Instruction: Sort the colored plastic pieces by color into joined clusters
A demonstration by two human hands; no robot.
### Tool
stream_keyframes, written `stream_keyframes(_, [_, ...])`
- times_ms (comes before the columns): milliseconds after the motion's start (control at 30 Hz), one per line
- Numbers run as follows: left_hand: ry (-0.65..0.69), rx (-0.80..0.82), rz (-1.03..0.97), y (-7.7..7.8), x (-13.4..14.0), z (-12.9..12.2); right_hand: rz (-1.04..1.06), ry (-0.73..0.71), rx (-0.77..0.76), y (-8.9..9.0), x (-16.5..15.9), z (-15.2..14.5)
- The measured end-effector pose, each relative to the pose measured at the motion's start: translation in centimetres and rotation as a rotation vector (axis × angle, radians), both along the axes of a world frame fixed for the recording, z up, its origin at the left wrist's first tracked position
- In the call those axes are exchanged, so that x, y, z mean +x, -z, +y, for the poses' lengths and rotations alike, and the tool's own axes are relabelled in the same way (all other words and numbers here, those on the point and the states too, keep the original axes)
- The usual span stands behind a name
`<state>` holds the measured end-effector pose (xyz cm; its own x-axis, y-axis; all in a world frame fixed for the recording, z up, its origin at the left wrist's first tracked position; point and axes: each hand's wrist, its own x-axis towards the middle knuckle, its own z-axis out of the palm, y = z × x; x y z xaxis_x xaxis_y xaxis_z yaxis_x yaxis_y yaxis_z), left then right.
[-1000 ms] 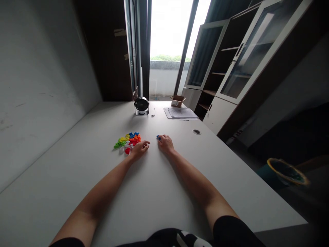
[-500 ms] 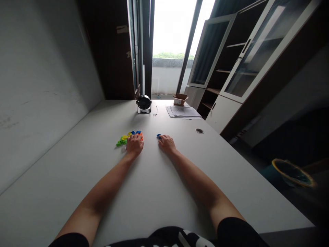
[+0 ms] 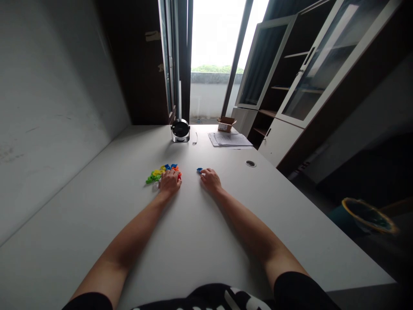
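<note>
A pile of small plastic pieces in green, yellow, blue and orange (image 3: 156, 172) lies on the white table. My left hand (image 3: 170, 182) rests palm down over the pile's right side, fingers curled. A small red piece (image 3: 180, 175) shows at its fingertips; the hand covers part of the pile. Pale, clear-looking pieces (image 3: 155, 186) lie beside the wrist side of this hand. To the right, apart from the pile, my right hand (image 3: 210, 180) has its fingers closed at a small blue plastic piece (image 3: 199, 170) on the table. The pieces' exact kind is too small to tell.
At the table's (image 3: 180, 241) back stand a round black-and-silver device (image 3: 180, 130) and an open cardboard box (image 3: 226, 124). Papers (image 3: 230, 139) lie before the box. A cable hole (image 3: 251, 164) sits near the right edge. A yellow-rimmed bin (image 3: 368, 215) stands beyond that edge.
My left hand has shifted slightly to the right, and more of the red piece shows at its fingers. My right hand stays nearly still at the blue piece.
</note>
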<state>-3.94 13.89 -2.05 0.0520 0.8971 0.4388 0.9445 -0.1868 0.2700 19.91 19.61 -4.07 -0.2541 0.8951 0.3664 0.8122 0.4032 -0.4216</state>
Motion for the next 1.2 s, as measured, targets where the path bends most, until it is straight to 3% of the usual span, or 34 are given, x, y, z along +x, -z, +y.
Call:
stream_keyframes(433, [0.071, -0.031, 0.008, 0.3, 0.4, -0.2, -0.152, -0.079, -0.02, 0.2, -0.2, -0.1])
stream_keyframes(767, [0.133, -0.03, -0.005, 0.2, 0.7, -0.2, -0.137, -0.091, -0.016, 0.3, -0.2, 0.0])
stream_keyframes(1033, [0.189, 0.035, 0.024, -0.8, 1.1, -0.6, 0.198, -0.078, 0.072, -0.4, -0.7, -0.9])
stream_keyframes(1200, [0.261, 0.108, 0.023, -1.4, 1.2, -1.0, 0.406, -0.197, -0.083, -0.6, -2.0, -2.0])
